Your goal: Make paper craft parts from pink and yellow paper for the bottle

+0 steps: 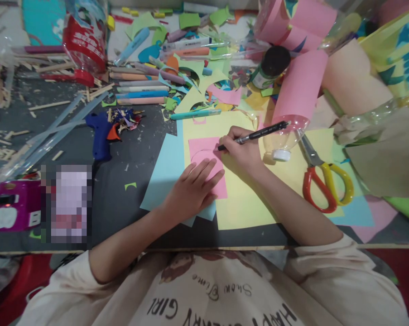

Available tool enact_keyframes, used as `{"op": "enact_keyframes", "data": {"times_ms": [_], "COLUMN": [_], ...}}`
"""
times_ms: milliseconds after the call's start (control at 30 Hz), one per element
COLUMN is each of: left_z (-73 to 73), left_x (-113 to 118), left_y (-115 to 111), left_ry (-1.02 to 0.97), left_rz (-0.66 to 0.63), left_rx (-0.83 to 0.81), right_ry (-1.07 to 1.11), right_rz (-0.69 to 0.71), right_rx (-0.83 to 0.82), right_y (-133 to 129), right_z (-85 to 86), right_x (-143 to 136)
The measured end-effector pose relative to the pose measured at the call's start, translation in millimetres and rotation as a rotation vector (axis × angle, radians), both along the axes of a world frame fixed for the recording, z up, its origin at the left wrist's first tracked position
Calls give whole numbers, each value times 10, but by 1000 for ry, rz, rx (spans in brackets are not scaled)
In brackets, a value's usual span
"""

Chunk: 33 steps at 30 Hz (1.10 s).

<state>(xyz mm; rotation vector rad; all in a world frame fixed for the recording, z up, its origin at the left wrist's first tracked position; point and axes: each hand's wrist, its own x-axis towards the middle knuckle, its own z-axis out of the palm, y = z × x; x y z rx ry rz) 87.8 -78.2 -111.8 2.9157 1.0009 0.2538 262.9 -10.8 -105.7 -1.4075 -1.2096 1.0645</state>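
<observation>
My right hand (241,151) is closed around a black pen (263,132), its tip at the upper right of a small pink sheet (219,185). A thin curved line shows on the pink sheet. Across the sheet's lower left part lies my left hand (194,185), flat with the fingers spread. Beneath are a large yellow sheet (248,208) and a light blue sheet (161,174). Scissors (315,158) with red and yellow handles rest to the right of my right forearm.
A blue glue gun (100,136) lies at the left, near a purple box (17,206). Markers (143,95) and paper scraps spread across the back. A pink-wrapped bottle (299,88), a black-lidded jar (272,65) and a red-labelled bottle (85,40) stand or lie beyond the sheets.
</observation>
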Motion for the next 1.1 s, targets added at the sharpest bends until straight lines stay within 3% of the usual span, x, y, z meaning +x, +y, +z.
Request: {"op": "enact_keyframes", "data": {"times_ms": [233, 467, 633, 1100], "left_z": [6, 16, 12, -5], "left_x": [-10, -18, -13, -23], "left_y": [10, 23, 22, 22], "left_ry": [28, 19, 12, 12], "left_rz": [-8, -20, -21, -17], "left_rx": [-3, 1, -4, -23], "right_ry": [10, 158, 111, 69], "right_rz": [3, -45, 44, 32], "right_rx": [14, -21, -26, -24], "right_y": [4, 53, 60, 77], "right_z": [-26, -12, 3, -15], "right_x": [6, 57, 56, 66]}}
